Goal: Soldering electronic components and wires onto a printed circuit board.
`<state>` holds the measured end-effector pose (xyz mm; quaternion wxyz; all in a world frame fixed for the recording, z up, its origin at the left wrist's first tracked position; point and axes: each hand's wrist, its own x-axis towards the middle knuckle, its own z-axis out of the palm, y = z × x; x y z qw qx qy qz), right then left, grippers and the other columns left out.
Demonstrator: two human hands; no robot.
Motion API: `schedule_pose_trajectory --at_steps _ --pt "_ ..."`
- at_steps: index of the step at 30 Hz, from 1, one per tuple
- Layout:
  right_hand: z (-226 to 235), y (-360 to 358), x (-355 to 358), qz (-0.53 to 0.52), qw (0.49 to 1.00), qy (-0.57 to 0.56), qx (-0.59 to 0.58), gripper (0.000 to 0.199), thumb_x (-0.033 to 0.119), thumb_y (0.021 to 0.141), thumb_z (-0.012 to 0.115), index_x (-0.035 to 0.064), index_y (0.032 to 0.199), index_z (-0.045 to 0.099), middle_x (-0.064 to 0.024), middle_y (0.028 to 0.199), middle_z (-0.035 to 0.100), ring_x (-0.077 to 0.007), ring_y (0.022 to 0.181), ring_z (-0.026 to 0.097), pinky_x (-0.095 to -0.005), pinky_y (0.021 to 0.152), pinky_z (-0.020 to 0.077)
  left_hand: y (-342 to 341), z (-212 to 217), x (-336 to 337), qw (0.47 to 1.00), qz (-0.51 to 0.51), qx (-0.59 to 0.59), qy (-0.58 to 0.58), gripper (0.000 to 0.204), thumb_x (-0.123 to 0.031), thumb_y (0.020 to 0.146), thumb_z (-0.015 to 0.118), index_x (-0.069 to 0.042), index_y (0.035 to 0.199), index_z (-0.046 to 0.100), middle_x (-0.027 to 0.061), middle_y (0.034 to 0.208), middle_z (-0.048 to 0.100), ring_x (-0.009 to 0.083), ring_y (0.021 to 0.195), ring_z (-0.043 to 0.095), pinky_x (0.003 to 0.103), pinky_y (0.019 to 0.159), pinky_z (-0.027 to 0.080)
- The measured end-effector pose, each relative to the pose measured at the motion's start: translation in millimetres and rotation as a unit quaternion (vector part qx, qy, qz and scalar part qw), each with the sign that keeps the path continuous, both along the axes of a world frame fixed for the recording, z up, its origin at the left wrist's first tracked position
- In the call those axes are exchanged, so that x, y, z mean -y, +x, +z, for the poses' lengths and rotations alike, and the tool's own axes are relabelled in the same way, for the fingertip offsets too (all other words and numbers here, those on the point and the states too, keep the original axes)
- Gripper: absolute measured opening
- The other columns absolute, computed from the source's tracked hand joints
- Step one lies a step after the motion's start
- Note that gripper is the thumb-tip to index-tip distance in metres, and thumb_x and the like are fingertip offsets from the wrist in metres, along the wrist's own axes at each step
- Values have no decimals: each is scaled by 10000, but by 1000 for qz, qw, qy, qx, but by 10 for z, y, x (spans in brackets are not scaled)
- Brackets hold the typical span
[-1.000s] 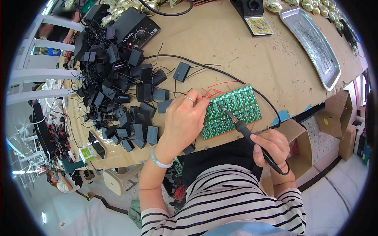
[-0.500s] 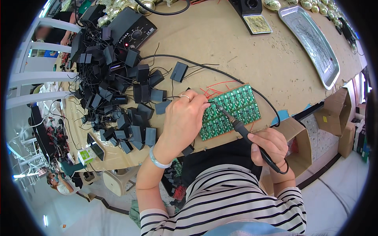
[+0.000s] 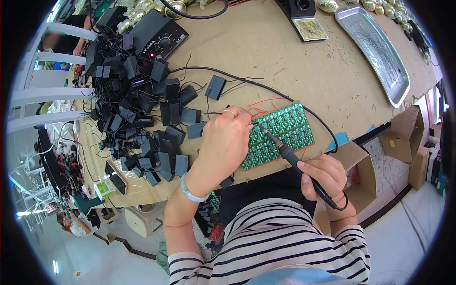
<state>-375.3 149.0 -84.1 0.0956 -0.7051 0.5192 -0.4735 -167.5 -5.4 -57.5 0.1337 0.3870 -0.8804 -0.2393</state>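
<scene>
A green board [image 3: 279, 134] is pinned at its left edge by the curled left hand [image 3: 227, 142]. An iron [image 3: 290, 156] is gripped pen-style in the right hand [image 3: 322, 175], tip on the board. Fingertips [image 3: 249, 127] could be burnt, being so near the tip.

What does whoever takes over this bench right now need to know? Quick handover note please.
Left hand: pressed on the left part of the green circuit board panel, fingertips pinched beside the iron's tip.
Right hand: grips the soldering iron, tip down on the panel.
Panel lies at the table's near edge, red wires at its far side.
Black modules piled left.
Which joints are done cannot be told.
</scene>
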Motion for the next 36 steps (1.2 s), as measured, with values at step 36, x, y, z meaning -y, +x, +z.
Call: schedule_pose_trajectory --at_steps 36 --pt "163 -145 -394 -48 998 -27 24 213 -12 790 653 -16 993 715 -97 785 688 -236 595 646 -323 524 507 244 102 -83 973 142 -177 -33 104 22 847 769 13 946 740 126 995 722 207 894 703 306 799 543"
